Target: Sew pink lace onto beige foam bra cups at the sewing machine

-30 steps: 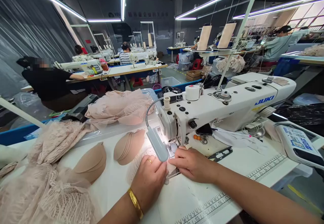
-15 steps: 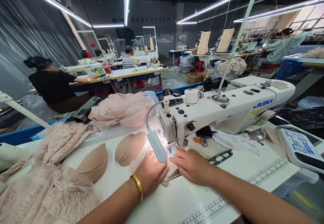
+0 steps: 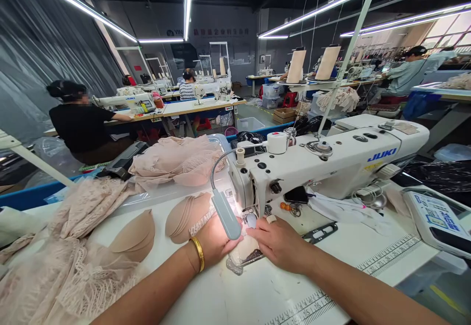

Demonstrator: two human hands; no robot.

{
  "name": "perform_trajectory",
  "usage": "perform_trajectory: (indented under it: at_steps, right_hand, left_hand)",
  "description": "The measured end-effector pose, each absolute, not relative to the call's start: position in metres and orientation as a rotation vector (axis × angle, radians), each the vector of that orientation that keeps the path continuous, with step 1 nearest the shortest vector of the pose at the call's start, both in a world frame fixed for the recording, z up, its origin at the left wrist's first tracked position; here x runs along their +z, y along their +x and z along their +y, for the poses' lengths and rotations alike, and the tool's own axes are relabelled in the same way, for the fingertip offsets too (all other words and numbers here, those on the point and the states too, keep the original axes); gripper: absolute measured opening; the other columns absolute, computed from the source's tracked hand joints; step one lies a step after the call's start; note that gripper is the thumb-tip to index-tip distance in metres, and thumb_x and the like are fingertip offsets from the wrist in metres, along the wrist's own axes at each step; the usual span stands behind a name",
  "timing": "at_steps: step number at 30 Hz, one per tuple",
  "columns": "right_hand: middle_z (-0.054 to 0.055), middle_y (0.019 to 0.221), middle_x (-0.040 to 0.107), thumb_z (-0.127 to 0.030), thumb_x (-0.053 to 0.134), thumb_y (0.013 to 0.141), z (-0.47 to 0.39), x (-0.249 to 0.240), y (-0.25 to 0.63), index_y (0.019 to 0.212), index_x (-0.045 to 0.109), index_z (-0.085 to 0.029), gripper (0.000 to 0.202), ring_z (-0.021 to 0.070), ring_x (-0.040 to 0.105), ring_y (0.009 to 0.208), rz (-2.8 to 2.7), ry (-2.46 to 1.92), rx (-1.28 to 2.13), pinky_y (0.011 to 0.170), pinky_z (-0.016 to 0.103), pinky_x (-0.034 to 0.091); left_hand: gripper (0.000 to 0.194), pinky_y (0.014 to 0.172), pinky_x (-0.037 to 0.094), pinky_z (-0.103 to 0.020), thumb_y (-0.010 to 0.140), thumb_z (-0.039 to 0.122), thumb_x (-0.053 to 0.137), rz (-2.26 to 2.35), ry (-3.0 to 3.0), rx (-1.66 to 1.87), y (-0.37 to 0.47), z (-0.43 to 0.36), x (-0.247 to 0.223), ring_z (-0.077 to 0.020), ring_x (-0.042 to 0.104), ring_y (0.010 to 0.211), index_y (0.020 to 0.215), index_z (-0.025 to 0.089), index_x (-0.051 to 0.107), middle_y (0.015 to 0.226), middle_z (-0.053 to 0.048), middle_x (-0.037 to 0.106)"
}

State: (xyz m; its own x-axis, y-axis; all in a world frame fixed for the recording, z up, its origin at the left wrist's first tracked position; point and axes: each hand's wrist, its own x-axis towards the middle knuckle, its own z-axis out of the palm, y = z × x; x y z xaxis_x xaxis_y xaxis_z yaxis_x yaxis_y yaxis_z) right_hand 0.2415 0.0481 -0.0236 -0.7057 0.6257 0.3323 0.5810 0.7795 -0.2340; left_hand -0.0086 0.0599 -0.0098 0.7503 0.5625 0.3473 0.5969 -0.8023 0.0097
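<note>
Under the head of the white sewing machine lies a small beige fabric piece, lit by a grey gooseneck lamp. My left hand, with a gold bangle at the wrist, is closed on the fabric's left side; the lamp covers some of its fingers. A strip of pale lace shows behind that hand. On the right of the needle area, my right hand has its fingers together, gripping the fabric's edge close to the presser foot. The stitching point itself is mostly hidden.
Stacked beige cup pieces and more cups lie to the left. Lace garments spread beyond them, and a clear tray holds others. A phone, a control panel and a co-worker are also in view.
My left hand has shifted slightly left and up, uncovering more of the beige fabric and the plate edge. My right hand stays almost in place. The camera view has tilted slightly.
</note>
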Motion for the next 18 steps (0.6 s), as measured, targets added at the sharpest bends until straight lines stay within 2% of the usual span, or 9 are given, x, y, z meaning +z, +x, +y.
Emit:
perform_trajectory:
  at_steps: [3,8,15,17,18]
  right_hand:
    - [0.003,0.081,0.054,-0.004,0.048,0.087,0.048,-0.026,0.243,0.099,0.068,-0.018,0.028,0.0180,0.037,0.069,-2.592,-0.892,0.123,0.063,0.029,0.028]
    - [0.003,0.084,0.056,-0.004,0.049,0.086,0.046,-0.025,0.242,0.101,0.067,-0.019,0.028,0.0188,0.041,0.073,-2.620,-0.949,0.162,0.066,0.030,0.030]
    - [0.004,0.085,0.060,-0.010,0.049,0.091,0.056,-0.020,0.238,0.103,0.067,-0.018,0.023,0.0197,0.047,0.074,-2.646,-1.015,0.155,0.068,0.032,0.037]
    - [0.004,0.089,0.064,-0.014,0.053,0.093,0.058,-0.017,0.232,0.109,0.067,-0.017,0.021,0.0199,0.052,0.077,-2.677,-1.012,0.102,0.076,0.034,0.043]
    - [0.005,0.093,0.067,-0.017,0.055,0.094,0.058,-0.014,0.229,0.112,0.067,-0.016,0.021,0.0206,0.055,0.082,-2.718,-0.986,0.082,0.082,0.035,0.045]
  left_hand:
    - [0.017,0.103,0.052,-0.038,0.095,0.021,0.065,-0.925,-2.843,-0.445,-0.009,0.058,-0.007,-0.0214,0.068,0.100,0.111,0.021,0.070,0.115,-0.006,0.072]
    - [0.024,0.102,0.050,-0.043,0.097,0.017,0.057,-0.913,-2.893,-0.599,-0.008,0.059,-0.005,-0.0256,0.068,0.103,0.116,0.022,0.071,0.119,-0.009,0.074]
    - [0.030,0.094,0.053,-0.044,0.102,0.023,0.048,-0.959,-2.848,-0.633,-0.016,0.062,0.003,-0.0266,0.069,0.096,0.119,0.025,0.073,0.109,-0.008,0.076]
    - [0.027,0.089,0.055,-0.041,0.102,0.024,0.051,-0.961,-2.852,-0.781,-0.011,0.059,0.007,-0.0255,0.068,0.097,0.119,0.027,0.073,0.109,-0.006,0.076]
    - [0.023,0.090,0.056,-0.042,0.102,0.027,0.055,-0.945,-2.862,-0.979,-0.004,0.061,0.010,-0.0249,0.068,0.099,0.119,0.027,0.072,0.112,-0.006,0.074]
